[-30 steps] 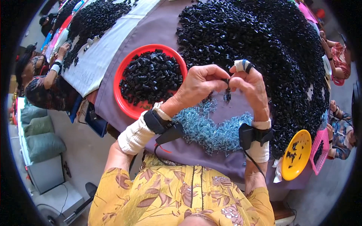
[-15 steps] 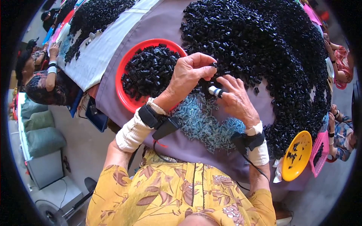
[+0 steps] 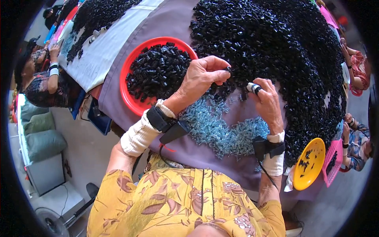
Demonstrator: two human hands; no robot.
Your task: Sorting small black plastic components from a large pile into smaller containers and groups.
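My left hand (image 3: pixel 205 77) pinches a small black plastic piece (image 3: pixel 227 69) between thumb and forefinger, over the table's middle. To its right is my right hand (image 3: pixel 267 98), its fingers bent and drawn together at the edge of the large heap of black plastic pieces (image 3: pixel 256 35). One of its fingers is wrapped in white with a dark band. What it holds, if anything, is hidden. Nearer me, below both hands, lies a spread of small clear bluish pieces (image 3: pixel 221 130). A red round tray (image 3: pixel 125 89) filled with black pieces stands left of my left hand.
A yellow plate (image 3: pixel 314 168) with a few black bits rests at the right table edge, beside a pink basket (image 3: pixel 334 160). Purple cloth (image 3: pixel 114 94) covers the table. Other people sit at the left and right, and another black heap (image 3: pixel 98 15) lies at the far left.
My right hand has moved right, away from my left hand, and its fingers have curled in. My left hand stays nearly in place, still pinching a black piece.
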